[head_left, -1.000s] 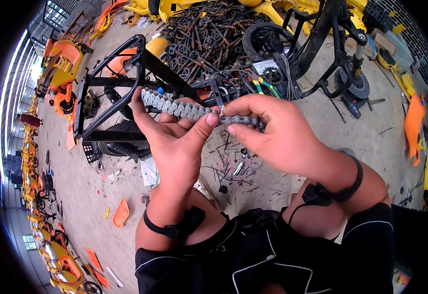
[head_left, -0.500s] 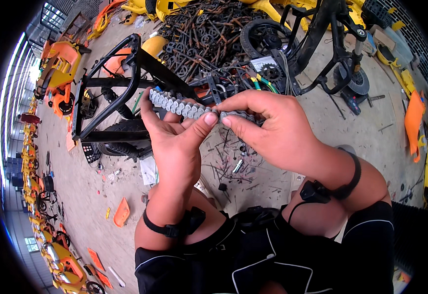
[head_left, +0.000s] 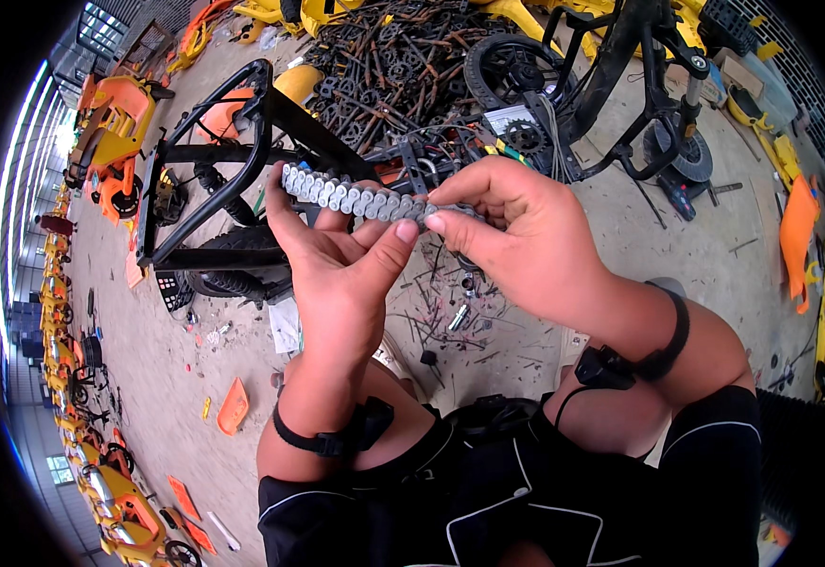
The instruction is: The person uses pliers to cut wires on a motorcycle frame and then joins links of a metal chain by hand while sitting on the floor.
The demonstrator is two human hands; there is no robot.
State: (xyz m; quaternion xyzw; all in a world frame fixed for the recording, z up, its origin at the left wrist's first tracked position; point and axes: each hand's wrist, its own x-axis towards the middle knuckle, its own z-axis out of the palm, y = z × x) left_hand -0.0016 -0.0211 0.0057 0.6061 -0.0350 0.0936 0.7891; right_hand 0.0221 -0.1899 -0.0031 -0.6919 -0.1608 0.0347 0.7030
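A grey metal roller chain (head_left: 346,197) stretches between my two hands, folded so that its links lie in side-by-side rows. My left hand (head_left: 341,260) is closed on it, the thumb pressing near the middle and the fingers supporting it from behind. With thumb and forefinger, my right hand (head_left: 516,227) pinches the chain at its right part. The chain's far right end is partly hidden behind the right fingers. Both hands hold it in the air above the floor, in front of a black frame (head_left: 263,132).
Beyond my hands lies a heap of rusty metal parts (head_left: 384,76). A black wheel (head_left: 516,71) and an upright black fork frame (head_left: 611,85) stand at the right. Small screws and rods litter the floor (head_left: 488,369). Yellow vehicles (head_left: 100,472) line the left side.
The gap between my thumb tips has narrowed, and more chain links now show there. The chain's left end has shifted slightly left and up. Both hands still grip it.
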